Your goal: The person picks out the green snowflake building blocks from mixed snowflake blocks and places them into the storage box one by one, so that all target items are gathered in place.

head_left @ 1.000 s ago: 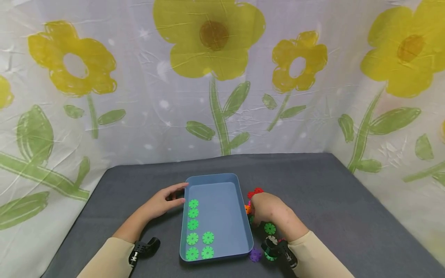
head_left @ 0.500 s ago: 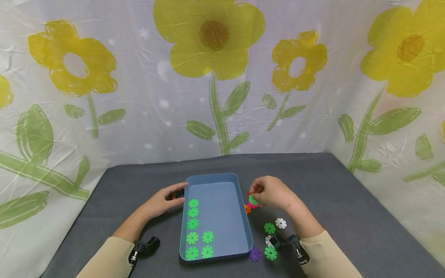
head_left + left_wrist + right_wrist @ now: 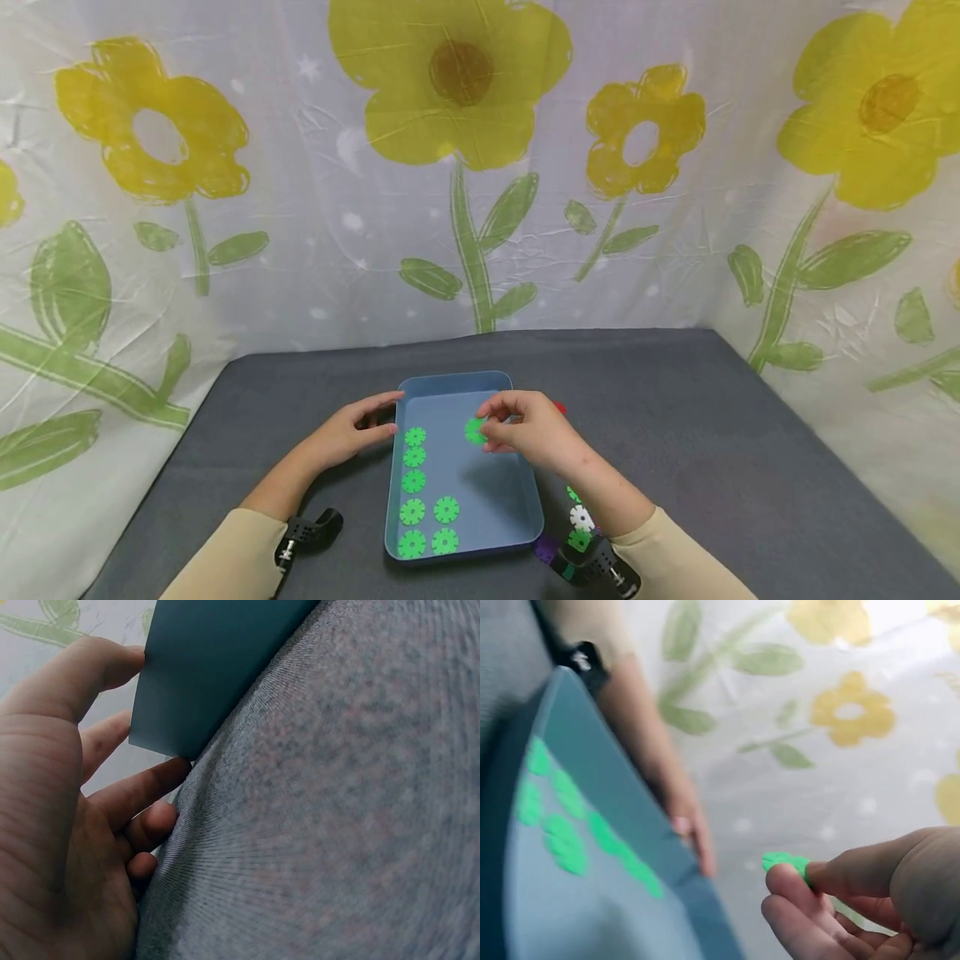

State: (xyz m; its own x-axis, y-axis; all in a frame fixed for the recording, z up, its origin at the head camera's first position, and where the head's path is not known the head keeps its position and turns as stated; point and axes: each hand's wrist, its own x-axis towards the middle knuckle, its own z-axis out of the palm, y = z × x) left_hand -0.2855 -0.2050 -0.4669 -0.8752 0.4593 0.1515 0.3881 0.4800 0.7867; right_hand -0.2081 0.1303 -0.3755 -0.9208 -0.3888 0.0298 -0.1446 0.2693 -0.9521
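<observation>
The right hand (image 3: pixel 536 433) hangs over the blue tray (image 3: pixel 525 492), above its far right part, and pinches a green disc (image 3: pixel 476 430) between thumb and fingertips, so this grip is clamped on the disc; the right wrist view shows the same disc (image 3: pixel 786 861) nipped at its edge, clear of the tray floor. The left hand (image 3: pixel 348 433) rests at the tray's far left corner, at about 9 o'clock from the held disc, with fingers nearly straight and laid against the outer wall; in the left wrist view those fingers (image 3: pixel 112 664) touch the tray's rim and corner (image 3: pixel 202 667), the grip apart and closed on nothing. Inside the tray seven green discs (image 3: pixel 413 481) lie flat: five run in a line along the left wall, and two more sit just beside the nearest ones. The tray floor toward 3 o'clock of that line, under the right hand and on to the right wall, is bare. On the grey bench (image 3: pixel 712 433), just outside the tray's right wall, loose discs lie near the right forearm: a white one (image 3: pixel 581 517), a green one (image 3: pixel 577 540), a purple one (image 3: pixel 545 547), and a red one (image 3: pixel 558 407) just beyond the knuckles.
</observation>
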